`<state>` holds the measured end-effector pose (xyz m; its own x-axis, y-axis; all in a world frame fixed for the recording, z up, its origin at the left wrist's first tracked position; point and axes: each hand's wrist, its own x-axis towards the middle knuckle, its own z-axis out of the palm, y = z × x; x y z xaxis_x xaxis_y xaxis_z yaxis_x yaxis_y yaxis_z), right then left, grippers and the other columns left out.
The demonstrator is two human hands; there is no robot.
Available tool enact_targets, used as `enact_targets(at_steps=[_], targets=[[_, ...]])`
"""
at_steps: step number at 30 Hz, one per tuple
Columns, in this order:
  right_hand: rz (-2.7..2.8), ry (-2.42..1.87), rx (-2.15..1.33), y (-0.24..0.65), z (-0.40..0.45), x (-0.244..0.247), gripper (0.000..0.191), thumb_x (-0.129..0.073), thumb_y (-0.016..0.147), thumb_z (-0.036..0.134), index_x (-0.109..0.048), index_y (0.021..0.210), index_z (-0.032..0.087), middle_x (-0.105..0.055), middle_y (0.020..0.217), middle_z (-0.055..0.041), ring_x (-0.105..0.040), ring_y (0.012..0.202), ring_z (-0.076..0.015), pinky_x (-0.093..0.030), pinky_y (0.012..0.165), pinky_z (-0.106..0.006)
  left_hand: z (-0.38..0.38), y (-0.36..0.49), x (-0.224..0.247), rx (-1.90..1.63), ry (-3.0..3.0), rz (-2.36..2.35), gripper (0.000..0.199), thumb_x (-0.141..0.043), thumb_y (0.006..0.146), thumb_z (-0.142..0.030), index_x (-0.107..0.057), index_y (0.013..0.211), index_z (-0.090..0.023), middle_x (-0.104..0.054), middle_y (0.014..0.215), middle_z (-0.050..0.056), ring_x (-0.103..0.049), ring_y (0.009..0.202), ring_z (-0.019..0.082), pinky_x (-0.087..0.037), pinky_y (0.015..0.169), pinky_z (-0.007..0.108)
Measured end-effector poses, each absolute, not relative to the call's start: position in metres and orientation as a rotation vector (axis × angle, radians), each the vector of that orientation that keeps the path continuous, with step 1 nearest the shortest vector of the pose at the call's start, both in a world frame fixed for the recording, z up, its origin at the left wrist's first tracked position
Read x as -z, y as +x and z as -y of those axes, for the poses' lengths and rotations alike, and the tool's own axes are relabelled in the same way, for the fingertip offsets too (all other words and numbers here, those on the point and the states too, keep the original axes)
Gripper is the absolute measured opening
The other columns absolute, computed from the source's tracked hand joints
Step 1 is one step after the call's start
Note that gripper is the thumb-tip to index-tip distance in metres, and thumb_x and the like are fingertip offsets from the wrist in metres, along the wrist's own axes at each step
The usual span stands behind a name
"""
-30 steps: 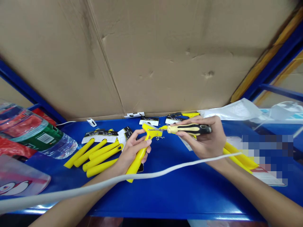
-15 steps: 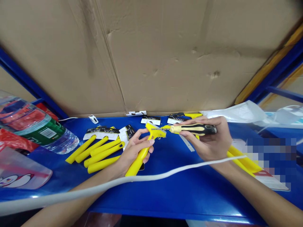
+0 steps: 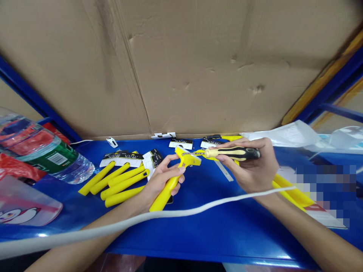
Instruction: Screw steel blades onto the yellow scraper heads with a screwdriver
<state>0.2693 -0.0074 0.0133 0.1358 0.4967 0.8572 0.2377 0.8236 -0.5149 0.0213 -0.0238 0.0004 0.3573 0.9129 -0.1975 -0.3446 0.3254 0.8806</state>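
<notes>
My left hand (image 3: 164, 177) is closed around the neck of a yellow scraper (image 3: 166, 192), its wide head pointing up and away from me. In my right hand (image 3: 258, 170) is a screwdriver (image 3: 229, 153) with a cream and black handle, held roughly level. Its metal tip meets the scraper's head; the screw there is too small to make out. Behind the screwdriver, a flat metal strip (image 3: 224, 172) lies on the table. Several yellow handles (image 3: 124, 183) lie side by side to the left of my left hand, with printed black and white cards (image 3: 151, 160) by their far ends.
A large water bottle (image 3: 59, 156) and a translucent cup (image 3: 34, 204) stand at the left on the blue table (image 3: 215, 234). A white cable (image 3: 198, 209) crosses in front of my forearms. White plastic bags (image 3: 280, 132) lie back right; a cardboard wall (image 3: 198, 68) closes the far side.
The scraper's head has turned slightly in my left hand, and the screwdriver has shifted a very little to the right. Both hands keep their holds.
</notes>
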Motion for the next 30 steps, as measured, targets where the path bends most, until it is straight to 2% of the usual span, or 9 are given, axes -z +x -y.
enact_targets(at_steps=[3, 6, 10, 15, 21, 25, 30], targets=[[1.472, -0.611, -0.196, 0.2688, 0.0068, -0.0121, 0.047, -0.097, 0.079, 0.027, -0.062, 0.109, 0.039, -0.082, 0.098, -0.0022, -0.081, 0.09, -0.0395, -0.061, 0.082, -0.064, 0.0226, 0.0225, -0.0008, -0.941, 0.732, -0.785, 0.06, -0.093, 0.08, -0.023, -0.055, 0.126, -0.026, -0.068, 0.095, 0.002, -0.06, 0.057, 0.008, -0.035, 0.036, 0.012], [1.472, -0.596, -0.188, 0.2687, 0.0061, -0.0113, 0.048, -0.098, 0.078, 0.027, -0.063, 0.109, 0.04, -0.082, 0.098, -0.0017, -0.081, 0.09, -0.04, -0.061, 0.08, -0.065, 0.0218, 0.0227, -0.0004, -0.93, 0.625, -0.747, 0.059, -0.091, 0.08, -0.018, -0.056, 0.127, -0.025, -0.067, 0.103, 0.006, -0.058, 0.059, 0.007, -0.031, 0.036, 0.01], [1.515, -0.573, -0.218, 0.2692, 0.0065, -0.0118, 0.049, -0.095, 0.08, 0.021, -0.064, 0.112, 0.04, -0.083, 0.1, -0.001, -0.082, 0.093, -0.0391, -0.063, 0.08, -0.064, 0.0221, 0.0218, 0.0006, -0.898, 0.623, -0.749, 0.058, -0.089, 0.083, -0.019, -0.056, 0.13, -0.027, -0.065, 0.101, 0.004, -0.054, 0.057, 0.006, -0.033, 0.036, 0.012], [1.52, -0.566, -0.23, 0.2695, 0.0077, -0.0136, 0.051, -0.095, 0.08, 0.018, -0.064, 0.113, 0.04, -0.083, 0.101, -0.0021, -0.082, 0.093, -0.0394, -0.063, 0.079, -0.064, 0.0223, 0.0222, -0.0002, -0.922, 0.617, -0.745, 0.06, -0.087, 0.083, -0.017, -0.054, 0.133, -0.026, -0.067, 0.107, 0.007, -0.055, 0.059, 0.007, -0.036, 0.036, 0.013], [1.525, -0.602, -0.174, 0.2717, 0.0066, -0.0121, 0.05, -0.096, 0.079, 0.021, -0.063, 0.112, 0.037, -0.083, 0.1, -0.0004, -0.082, 0.093, -0.036, -0.062, 0.081, -0.06, 0.0233, 0.0219, -0.0024, -0.926, 0.612, -0.743, 0.06, -0.086, 0.085, -0.017, -0.054, 0.135, -0.025, -0.066, 0.107, 0.007, -0.054, 0.058, 0.007, -0.035, 0.036, 0.013], [1.488, -0.631, -0.189, 0.2728, 0.0065, -0.01, 0.05, -0.098, 0.078, 0.022, -0.064, 0.111, 0.037, -0.081, 0.101, -0.004, -0.081, 0.095, -0.0369, -0.062, 0.086, -0.061, 0.0232, 0.0215, -0.0017, -0.934, 0.607, -0.739, 0.06, -0.085, 0.085, -0.017, -0.053, 0.135, -0.025, -0.066, 0.107, 0.007, -0.055, 0.059, 0.007, -0.035, 0.036, 0.013], [1.48, -0.622, -0.142, 0.2721, 0.0042, -0.0093, 0.051, -0.098, 0.077, 0.022, -0.065, 0.112, 0.036, -0.082, 0.099, -0.0023, -0.082, 0.091, -0.0373, -0.065, 0.081, -0.061, 0.0216, 0.0211, 0.0003, -0.902, 0.637, -0.742, 0.057, -0.084, 0.086, -0.018, -0.053, 0.133, -0.026, -0.062, 0.099, 0.003, -0.054, 0.057, 0.007, -0.035, 0.036, 0.013]])
